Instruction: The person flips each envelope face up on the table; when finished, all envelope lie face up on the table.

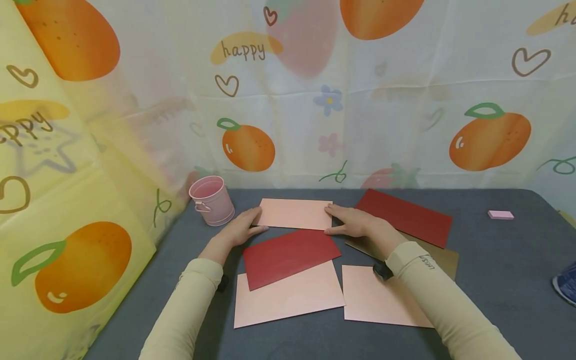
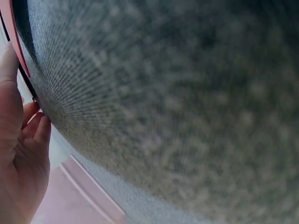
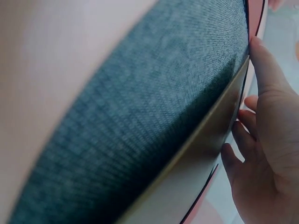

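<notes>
A pink card (image 1: 294, 214) lies lengthwise across the far middle of the table, one hand at each short end. My left hand (image 1: 243, 227) holds its left end, forefinger at the upper part and thumb near the lower corner. The right hand (image 1: 353, 221) grips the opposite end in the same way, thumb by the near corner. Just below, a red card (image 1: 290, 257) meets the held card's near edge and overlaps a second pink card (image 1: 288, 297). In the right wrist view, the thumb (image 3: 264, 60) touches a card's edge, with the other fingers curled beyond.
Under the right forearm lie another pink card (image 1: 373, 295) and a gold card (image 1: 443, 257), with a red card (image 1: 405, 217) overlapping the gold one. A pink bucket (image 1: 212, 202) stands beyond my left hand. A small pink block (image 1: 500, 215) sits far right.
</notes>
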Available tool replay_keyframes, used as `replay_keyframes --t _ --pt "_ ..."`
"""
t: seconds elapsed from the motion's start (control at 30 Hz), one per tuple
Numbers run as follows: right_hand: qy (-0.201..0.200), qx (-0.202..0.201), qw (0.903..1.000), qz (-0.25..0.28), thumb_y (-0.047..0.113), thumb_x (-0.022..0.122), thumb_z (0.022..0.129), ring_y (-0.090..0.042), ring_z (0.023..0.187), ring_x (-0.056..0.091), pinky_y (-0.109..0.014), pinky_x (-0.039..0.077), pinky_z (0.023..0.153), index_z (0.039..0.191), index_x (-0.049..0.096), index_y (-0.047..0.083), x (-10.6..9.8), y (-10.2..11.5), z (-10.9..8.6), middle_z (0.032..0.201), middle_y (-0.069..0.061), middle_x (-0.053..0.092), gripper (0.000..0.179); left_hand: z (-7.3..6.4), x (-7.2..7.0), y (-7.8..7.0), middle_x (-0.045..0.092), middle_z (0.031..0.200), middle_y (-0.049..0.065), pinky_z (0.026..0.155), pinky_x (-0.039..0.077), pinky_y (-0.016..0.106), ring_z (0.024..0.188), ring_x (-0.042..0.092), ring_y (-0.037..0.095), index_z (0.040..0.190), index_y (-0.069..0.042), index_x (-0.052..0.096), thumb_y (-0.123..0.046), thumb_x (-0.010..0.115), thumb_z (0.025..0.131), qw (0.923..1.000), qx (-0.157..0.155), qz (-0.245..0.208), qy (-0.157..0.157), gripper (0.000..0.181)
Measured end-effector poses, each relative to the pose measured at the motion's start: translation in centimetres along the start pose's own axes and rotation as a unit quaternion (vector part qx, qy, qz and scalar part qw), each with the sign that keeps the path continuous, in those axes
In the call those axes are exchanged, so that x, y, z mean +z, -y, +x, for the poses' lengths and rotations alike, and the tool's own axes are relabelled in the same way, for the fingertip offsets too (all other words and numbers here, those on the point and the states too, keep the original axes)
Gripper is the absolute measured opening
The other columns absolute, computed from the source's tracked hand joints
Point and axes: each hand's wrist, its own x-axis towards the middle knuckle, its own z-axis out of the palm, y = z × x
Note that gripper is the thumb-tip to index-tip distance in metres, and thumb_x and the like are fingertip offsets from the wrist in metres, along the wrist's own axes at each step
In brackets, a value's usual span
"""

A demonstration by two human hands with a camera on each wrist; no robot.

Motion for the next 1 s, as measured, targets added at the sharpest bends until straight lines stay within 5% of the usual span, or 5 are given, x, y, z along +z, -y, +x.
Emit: replay_keyframes --t 0.2,0.43,0.63,1.0 --pt "0.002 0.002 0.9999 0.01 0.047 0.058 0.095 -0.034 0.146 0.016 -0.051 0.019 0.115 0.155 0.021 0.005 -0.1 0.1 -0.1 0.16 -0.017 0.016 0.082 0.3 0.2 -0.1 0.054 0.111 0.029 0.096 0.039 0.053 0.109 0.051 0.041 0.116 0.009 0.049 -0.024 0.063 0.096 0.9998 0.005 -0.015 -0.012 0.041" --pt "0.007 0.006 0.9999 0.011 0.048 0.058 0.095 -0.034 0.146 0.016 -0.052 0.019 0.115 0.155 0.021 0.004 -0.1 0.0 0.0 0.16 -0.018 0.016 0.083 0.3 0.0 -0.4 0.043 0.143 0.029 0.11 0.029 0.053 0.134 0.037 0.044 0.142 0.009 0.04 -0.019 0.066 0.093 0.9977 -0.034 -0.059 -0.007 0.062" --pt "0.006 0.005 0.9999 0.01 0.047 0.059 0.095 -0.035 0.146 0.017 -0.052 0.02 0.115 0.155 0.021 0.004 -0.1 0.1 0.1 0.16 -0.019 0.017 0.082 0.2 -0.4 -0.5 0.043 0.145 0.025 0.11 0.03 0.054 0.136 0.036 0.042 0.145 0.004 0.04 -0.017 0.071 0.09 0.9955 -0.054 -0.078 -0.006 0.066" --pt "-0.011 -0.005 0.9997 0.022 0.046 0.061 0.094 -0.037 0.145 0.018 -0.053 0.022 0.113 0.154 0.023 0.002 0.0 0.3 0.0 0.159 -0.021 0.016 0.083 -0.4 -0.8 0.0 0.056 0.134 0.021 0.106 0.036 0.051 0.128 0.048 0.038 0.132 0.001 0.058 -0.011 0.068 0.09 0.9956 -0.024 -0.065 -0.064 0.044"
